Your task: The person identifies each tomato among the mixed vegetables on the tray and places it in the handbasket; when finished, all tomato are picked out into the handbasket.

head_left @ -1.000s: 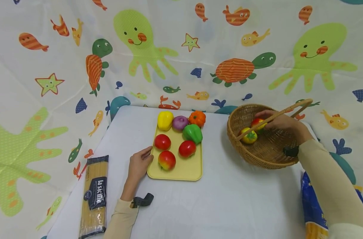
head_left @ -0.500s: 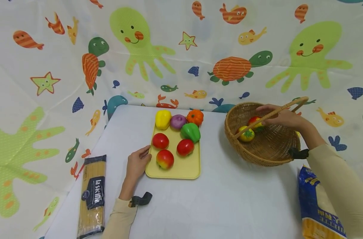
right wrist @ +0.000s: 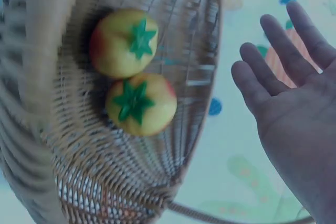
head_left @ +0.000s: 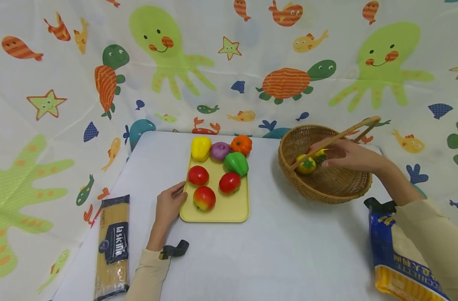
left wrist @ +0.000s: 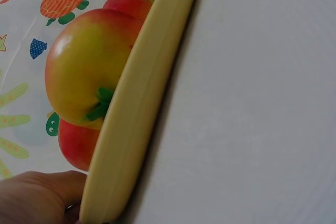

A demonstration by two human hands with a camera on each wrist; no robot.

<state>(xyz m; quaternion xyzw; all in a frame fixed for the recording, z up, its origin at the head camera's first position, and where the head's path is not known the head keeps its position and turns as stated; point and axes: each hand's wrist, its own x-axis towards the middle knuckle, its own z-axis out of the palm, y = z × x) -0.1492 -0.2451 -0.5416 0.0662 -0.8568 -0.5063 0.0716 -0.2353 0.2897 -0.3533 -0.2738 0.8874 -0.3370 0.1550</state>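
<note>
My left hand (head_left: 170,202) touches the left edge of a yellow tray (head_left: 213,215) with its fingertips. The tray carries red toy fruits (head_left: 204,198), a yellow bell pepper (head_left: 201,149), a purple onion-like vegetable (head_left: 220,151), an orange pumpkin (head_left: 241,145) and a green pepper (head_left: 236,163). On the right, my right hand (head_left: 354,156) is over a wicker basket (head_left: 326,194), its fingers passing behind the handle. Two yellow-red toy fruits with green star-shaped caps (right wrist: 140,104) lie in the basket. The right wrist view shows the right fingers spread and holding nothing.
A packet of spaghetti (head_left: 113,246) lies at the left of the white table. A blue and yellow pasta bag (head_left: 400,259) is at the right, partly under the right forearm. A cloth with printed sea animals (head_left: 285,85) hangs behind.
My right hand has come off the fruit in the basket and its fingers have loosened. The left hand stays at the tray. The view has shifted, showing more of the pasta bag.
</note>
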